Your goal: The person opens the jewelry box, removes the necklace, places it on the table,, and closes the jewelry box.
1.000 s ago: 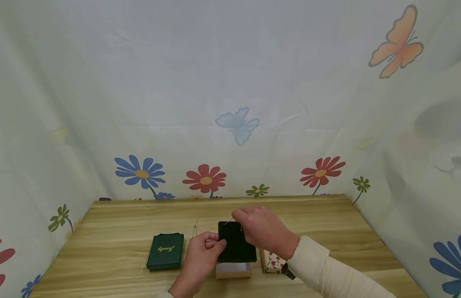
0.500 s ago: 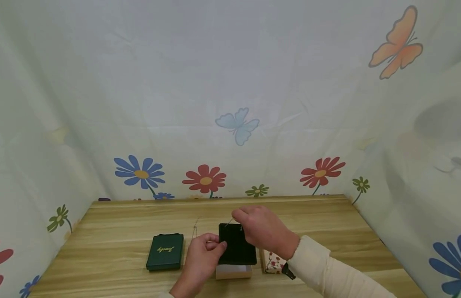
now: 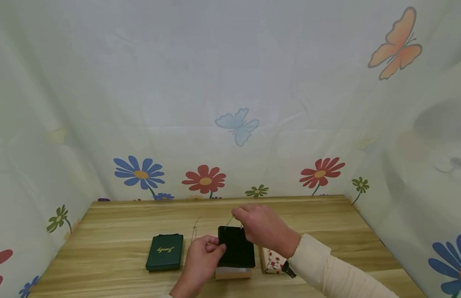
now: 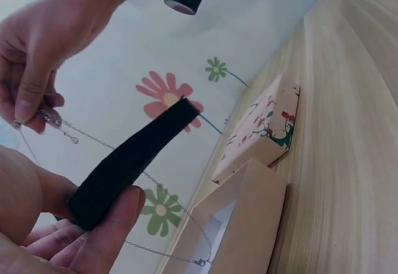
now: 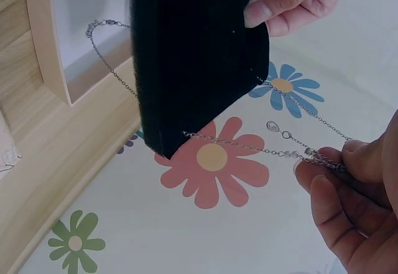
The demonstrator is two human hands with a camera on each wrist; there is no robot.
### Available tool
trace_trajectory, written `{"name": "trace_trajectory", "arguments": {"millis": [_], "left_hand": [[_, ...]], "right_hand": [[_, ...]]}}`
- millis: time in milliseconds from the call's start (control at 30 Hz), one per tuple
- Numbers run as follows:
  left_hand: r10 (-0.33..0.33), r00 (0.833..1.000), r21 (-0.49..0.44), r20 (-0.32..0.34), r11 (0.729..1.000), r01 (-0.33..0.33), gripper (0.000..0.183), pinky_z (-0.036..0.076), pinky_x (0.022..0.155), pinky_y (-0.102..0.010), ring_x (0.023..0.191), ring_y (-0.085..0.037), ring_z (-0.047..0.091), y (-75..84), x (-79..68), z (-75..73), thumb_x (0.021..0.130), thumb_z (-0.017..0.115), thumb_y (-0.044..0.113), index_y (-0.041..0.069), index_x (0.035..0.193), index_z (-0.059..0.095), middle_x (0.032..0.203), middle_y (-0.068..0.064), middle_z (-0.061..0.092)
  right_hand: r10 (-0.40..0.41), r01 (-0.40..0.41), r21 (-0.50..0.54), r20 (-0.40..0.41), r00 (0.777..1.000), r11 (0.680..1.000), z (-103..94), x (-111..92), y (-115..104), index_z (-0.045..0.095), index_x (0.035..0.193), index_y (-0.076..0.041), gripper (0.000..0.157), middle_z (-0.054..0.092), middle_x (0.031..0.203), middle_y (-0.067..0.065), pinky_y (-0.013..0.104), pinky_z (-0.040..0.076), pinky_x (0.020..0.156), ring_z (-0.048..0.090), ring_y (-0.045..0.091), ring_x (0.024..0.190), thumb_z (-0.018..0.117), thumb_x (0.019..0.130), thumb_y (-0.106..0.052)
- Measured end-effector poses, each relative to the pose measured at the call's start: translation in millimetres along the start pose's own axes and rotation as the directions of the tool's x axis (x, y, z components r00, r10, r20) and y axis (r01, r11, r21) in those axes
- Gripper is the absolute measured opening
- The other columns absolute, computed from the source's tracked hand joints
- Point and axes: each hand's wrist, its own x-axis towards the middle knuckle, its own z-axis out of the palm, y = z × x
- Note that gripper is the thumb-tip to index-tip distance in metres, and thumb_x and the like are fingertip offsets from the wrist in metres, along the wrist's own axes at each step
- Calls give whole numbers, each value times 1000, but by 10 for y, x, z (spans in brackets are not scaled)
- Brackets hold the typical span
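Note:
My left hand (image 3: 200, 263) pinches a black jewelry pad (image 3: 236, 249) by its left edge, tilted above a small open box (image 3: 233, 273). Behind the pad's far edge, my right hand (image 3: 267, 229) pinches part of a thin silver necklace (image 5: 239, 143) between thumb and fingers. Two strands run from those fingers to the pad's edge, seen in the right wrist view. A loop with the clasp (image 4: 200, 263) hangs below the pad, over the box, in the left wrist view. A small clear charm (image 5: 273, 126) dangles near the right fingertips.
A flower-patterned box lid (image 3: 273, 261) lies right of the open box. To the left stands a dark green box (image 3: 165, 252) with gold lettering. Another thin chain (image 3: 194, 232) lies on the wooden table (image 3: 122, 231) behind my left hand. A floral cloth (image 3: 171, 95) hangs behind.
The black pad has come down slightly toward the open box, away from my right hand. More of the chain shows between pad and right fingers. Both hands stay almost in place.

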Motion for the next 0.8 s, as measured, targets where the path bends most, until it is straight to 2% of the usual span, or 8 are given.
{"name": "trace_trajectory", "arguments": {"millis": [100, 300, 600, 800], "left_hand": [[0, 1000, 0, 6, 1000, 0, 22, 53, 66, -29, 77, -12, 67, -8, -1, -5, 96, 71, 12, -6, 107, 66, 91, -13, 79], [-1, 1000, 22, 15, 1000, 0, 23, 54, 68, -30, 83, -14, 69, -20, 7, -20, 97, 71, 14, -6, 109, 67, 94, -13, 79], [-23, 1000, 44, 21, 999, 22, 24, 56, 70, -31, 86, -16, 70, -48, 14, -32, 97, 71, 14, -5, 110, 67, 95, -12, 79], [-14, 1000, 46, 14, 999, 14, 25, 55, 69, -31, 85, -15, 70, -71, 19, -35, 97, 70, 14, -6, 111, 66, 95, -13, 79]], "right_hand": [[-2, 2, 2, 0, 1000, 1000, -4, 7, 3, 63, 89, -10, 24, 65, 74, -2, 16, 53, 62, 54, 6, 57, 70, 85, 13], [4, -4, 5, 10, 1000, 1000, -27, 20, 8, 67, 95, -9, 23, 69, 78, -1, 20, 59, 68, 60, 8, 61, 72, 86, 12], [7, -7, 9, 8, 1000, 1000, -61, 50, 15, 68, 97, -9, 20, 69, 80, 0, 20, 58, 68, 62, 9, 64, 71, 89, 10], [10, -10, 37, -2, 1000, 999, -76, 63, 28, 69, 99, -8, 18, 73, 85, 1, 24, 63, 77, 72, 12, 74, 73, 90, 7]]}}
